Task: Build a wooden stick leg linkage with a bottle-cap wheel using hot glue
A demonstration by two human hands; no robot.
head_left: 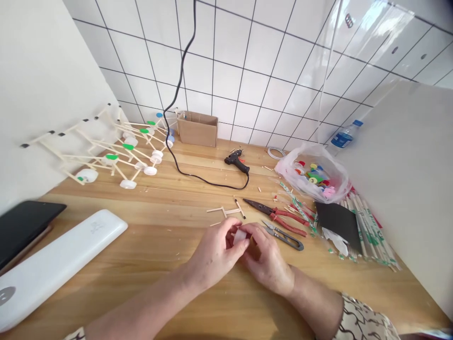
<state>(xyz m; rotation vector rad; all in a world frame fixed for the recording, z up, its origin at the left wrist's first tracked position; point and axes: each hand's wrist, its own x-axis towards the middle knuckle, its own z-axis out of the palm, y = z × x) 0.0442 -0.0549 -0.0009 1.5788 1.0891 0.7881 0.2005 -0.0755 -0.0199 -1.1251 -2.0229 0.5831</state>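
Note:
My left hand (214,255) and my right hand (269,259) meet over the wooden table (163,264) near its front. Together they pinch a small white bottle cap (240,236) between thumbs and fingertips. Both hands have their fingers curled around it. Just beyond them lies a small frame of glued wooden sticks (230,210). Grey thread snips (285,234) and red-handled pliers (279,216) lie right of the hands.
A black glue gun (237,161) with its cord lies mid-table. Stick-and-cap models (123,151) stand at the back left. A cardboard box (197,128), a plastic bag of coloured caps (314,177), wrapped chopsticks (368,231), a black card (338,219), a white case (53,264) and a phone (24,226) surround the work area.

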